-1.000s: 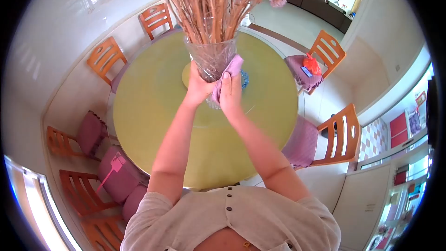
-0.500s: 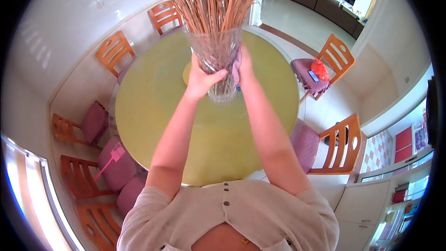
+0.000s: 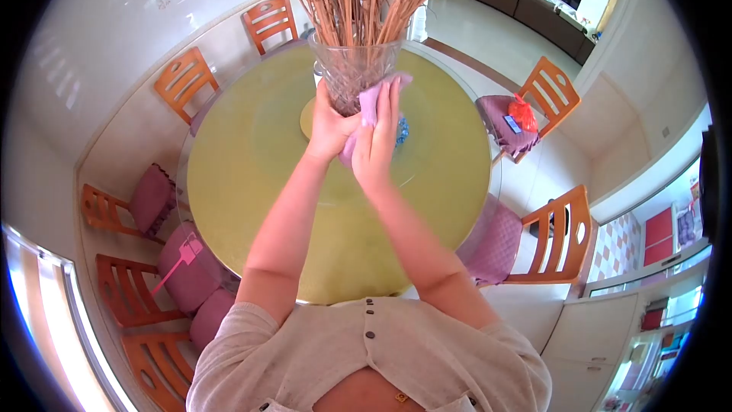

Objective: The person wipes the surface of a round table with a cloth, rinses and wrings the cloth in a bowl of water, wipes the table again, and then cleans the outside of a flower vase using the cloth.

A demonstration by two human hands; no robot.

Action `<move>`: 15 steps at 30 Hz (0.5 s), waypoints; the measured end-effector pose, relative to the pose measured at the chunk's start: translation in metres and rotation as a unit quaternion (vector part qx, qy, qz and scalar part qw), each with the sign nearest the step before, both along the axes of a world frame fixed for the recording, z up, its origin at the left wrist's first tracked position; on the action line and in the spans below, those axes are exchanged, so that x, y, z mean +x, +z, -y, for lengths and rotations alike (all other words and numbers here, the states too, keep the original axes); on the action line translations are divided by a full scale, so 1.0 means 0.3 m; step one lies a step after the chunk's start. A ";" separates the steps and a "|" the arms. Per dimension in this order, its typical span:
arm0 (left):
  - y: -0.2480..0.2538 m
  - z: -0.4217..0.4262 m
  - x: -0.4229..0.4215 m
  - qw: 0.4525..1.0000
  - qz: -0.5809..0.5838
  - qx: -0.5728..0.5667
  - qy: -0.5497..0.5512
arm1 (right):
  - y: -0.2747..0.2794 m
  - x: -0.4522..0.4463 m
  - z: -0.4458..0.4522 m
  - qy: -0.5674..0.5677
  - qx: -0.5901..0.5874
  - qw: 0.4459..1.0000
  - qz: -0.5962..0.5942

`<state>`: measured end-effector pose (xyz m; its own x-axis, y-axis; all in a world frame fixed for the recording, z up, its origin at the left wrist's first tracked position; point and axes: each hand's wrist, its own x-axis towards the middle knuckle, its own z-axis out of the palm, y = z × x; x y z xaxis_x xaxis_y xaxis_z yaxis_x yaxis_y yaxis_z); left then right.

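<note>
A clear cut-glass vase (image 3: 352,65), full of dried brown stems (image 3: 354,4), is held up over the round table. My left hand (image 3: 329,131) grips its lower part from the left, thumb across the front. On the right side, my right hand (image 3: 374,149) presses a lilac cloth (image 3: 370,104) against the glass, fingers pointing up along it. The cloth and both hands hide the vase's base. Just right of my right hand, a small blue object (image 3: 402,130) shows behind; its kind is unclear.
The round table (image 3: 305,221) has a yellow-green top. Wooden chairs (image 3: 187,80) with purple seats surround it. A pink fly swatter (image 3: 187,253) lies on a left seat. On a right seat are a red plastic bag (image 3: 522,113) and a phone (image 3: 512,123).
My right hand and the cloth have moved from the vase's right side around to its front. The blue object is now more exposed. My left hand still grips the vase.
</note>
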<state>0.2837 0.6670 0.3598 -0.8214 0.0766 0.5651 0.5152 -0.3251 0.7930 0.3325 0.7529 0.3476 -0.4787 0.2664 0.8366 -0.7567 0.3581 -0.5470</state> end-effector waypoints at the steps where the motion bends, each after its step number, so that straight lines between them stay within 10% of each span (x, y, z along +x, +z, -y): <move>1: 0.006 -0.001 0.011 1.000 0.000 0.000 -0.002 | 0.035 -0.010 -0.004 -0.011 0.022 0.999 -0.026; 15: 0.024 0.038 0.053 0.995 -0.034 -0.042 0.085 | 0.150 -0.032 -0.050 -0.097 0.348 0.922 -0.142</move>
